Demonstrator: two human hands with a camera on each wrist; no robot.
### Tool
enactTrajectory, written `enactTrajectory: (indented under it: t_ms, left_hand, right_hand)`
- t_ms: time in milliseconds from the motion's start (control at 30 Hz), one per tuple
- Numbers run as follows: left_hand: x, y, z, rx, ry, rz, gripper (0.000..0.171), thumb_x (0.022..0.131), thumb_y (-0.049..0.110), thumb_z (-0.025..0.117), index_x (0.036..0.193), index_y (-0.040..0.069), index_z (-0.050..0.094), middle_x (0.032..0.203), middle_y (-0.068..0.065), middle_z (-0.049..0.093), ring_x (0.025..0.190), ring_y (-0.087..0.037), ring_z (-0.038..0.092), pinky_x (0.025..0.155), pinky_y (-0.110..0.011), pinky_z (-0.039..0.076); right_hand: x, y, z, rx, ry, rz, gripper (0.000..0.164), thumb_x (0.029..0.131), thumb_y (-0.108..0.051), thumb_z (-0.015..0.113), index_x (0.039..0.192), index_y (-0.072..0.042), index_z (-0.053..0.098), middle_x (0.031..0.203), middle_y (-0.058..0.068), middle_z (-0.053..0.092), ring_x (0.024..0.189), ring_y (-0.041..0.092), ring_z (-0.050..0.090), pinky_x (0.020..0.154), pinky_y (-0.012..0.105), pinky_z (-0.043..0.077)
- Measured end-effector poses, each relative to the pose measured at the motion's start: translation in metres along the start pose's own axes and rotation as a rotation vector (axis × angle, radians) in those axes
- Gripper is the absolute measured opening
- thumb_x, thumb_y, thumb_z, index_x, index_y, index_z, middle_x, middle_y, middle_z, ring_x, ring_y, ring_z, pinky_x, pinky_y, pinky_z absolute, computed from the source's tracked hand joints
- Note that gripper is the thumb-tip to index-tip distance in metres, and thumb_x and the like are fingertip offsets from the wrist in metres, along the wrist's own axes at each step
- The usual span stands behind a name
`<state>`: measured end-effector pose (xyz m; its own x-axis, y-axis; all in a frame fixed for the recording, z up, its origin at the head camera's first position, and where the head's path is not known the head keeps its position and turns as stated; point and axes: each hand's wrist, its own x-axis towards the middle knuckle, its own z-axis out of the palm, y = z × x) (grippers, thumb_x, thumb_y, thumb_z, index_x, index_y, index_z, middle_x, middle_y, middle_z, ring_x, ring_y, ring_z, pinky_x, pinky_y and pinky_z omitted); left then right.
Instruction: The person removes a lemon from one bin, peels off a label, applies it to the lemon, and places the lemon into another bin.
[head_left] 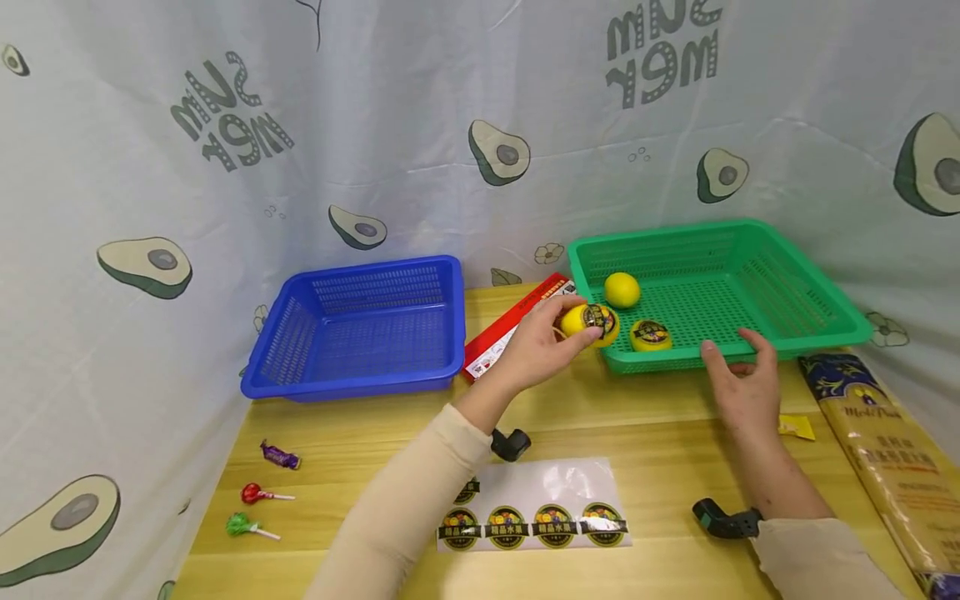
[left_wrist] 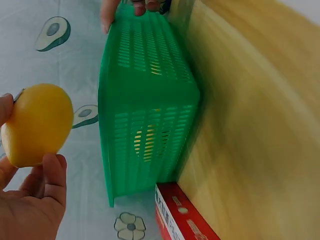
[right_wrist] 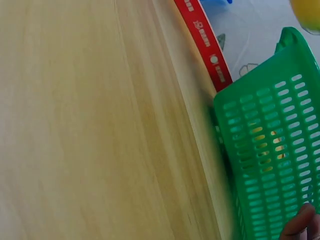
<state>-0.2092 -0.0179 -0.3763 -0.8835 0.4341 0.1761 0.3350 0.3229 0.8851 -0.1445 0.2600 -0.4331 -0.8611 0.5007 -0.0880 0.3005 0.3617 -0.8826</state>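
Note:
My left hand (head_left: pixel 542 343) holds a yellow lemon (head_left: pixel 576 323) between thumb and fingers, just over the left front corner of the green basket (head_left: pixel 750 356). A round dark label is on this lemon; in the left wrist view only its plain yellow side shows. Inside the basket lie a plain lemon (head_left: pixel 622 290) and a labelled lemon (head_left: pixel 651 335). My right hand (head_left: pixel 750 400) grips the basket's front rim, its digits on both sides of the edge. In the right wrist view, fingertips (right_wrist: pixel 300 222) show against the basket's slotted wall.
A blue basket (head_left: pixel 352 390) stands left, with a red box (head_left: pixel 517 325) between the baskets. A label sheet (head_left: pixel 555 483) lies in front. Purple candy (head_left: pixel 281 455), a red lollipop (head_left: pixel 253 493) and a green lollipop (head_left: pixel 240 524) lie left; a yellow packet (head_left: pixel 797 427) and long package (head_left: pixel 885 450) lie right.

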Motion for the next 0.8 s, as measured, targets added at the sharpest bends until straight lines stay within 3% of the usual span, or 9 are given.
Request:
enactTrajectory:
  t_ms: [167,367,533,700,800]
  left_hand:
    - [0.044,0.004,0.016,0.070,-0.008,-0.048,0.058,0.090,0.037,0.079,0.141,0.020,0.058,0.126,0.005,0.064,0.103,-0.011,0.062,0.076,-0.018,0.055]
    - [0.074,-0.004,0.035,0.296,0.020,-0.126,0.057,0.089,0.048,0.076,0.140,0.032,0.059,0.128,0.012,0.066,0.113,-0.013,0.046,0.083,-0.020,0.046]
    - [0.085,-0.012,0.042,0.366,0.062,-0.175,0.056,0.089,0.054,0.074,0.140,0.036,0.059,0.125,0.015,0.066,0.112,-0.016,0.037,0.084,-0.028,0.040]
    - [0.086,-0.016,0.046,0.393,0.069,-0.202,0.058,0.090,0.053,0.073,0.142,0.034,0.057,0.134,0.011,0.065,0.111,-0.018,0.039,0.085,-0.030,0.039]
    - [0.081,-0.018,0.046,0.418,0.063,-0.179,0.057,0.093,0.049,0.071,0.144,0.030,0.056,0.144,0.006,0.060,0.114,-0.020,0.043,0.091,-0.032,0.039]
  right_hand:
    - [-0.001,0.002,0.000,-0.002,0.014,-0.018,0.073,0.099,-0.055,0.055,0.161,-0.031,0.025,0.110,0.000,0.045,0.083,0.006,0.044,0.063,0.022,0.041]
    - [0.000,0.004,0.002,-0.011,0.022,-0.012,0.072,0.099,-0.058,0.054,0.160,-0.032,0.025,0.108,0.001,0.046,0.082,0.010,0.045,0.064,0.024,0.041]
    - [0.000,0.003,0.003,-0.025,0.025,-0.026,0.072,0.099,-0.056,0.053,0.160,-0.031,0.025,0.108,0.003,0.047,0.081,0.008,0.045,0.064,0.025,0.040]
    - [-0.001,0.003,0.002,-0.031,0.016,-0.024,0.072,0.100,-0.056,0.053,0.161,-0.031,0.024,0.109,0.004,0.047,0.081,0.009,0.046,0.064,0.026,0.040]
    - [-0.001,0.004,0.000,-0.026,0.009,-0.013,0.072,0.099,-0.058,0.053,0.161,-0.032,0.024,0.110,0.004,0.047,0.081,0.011,0.046,0.064,0.026,0.041]
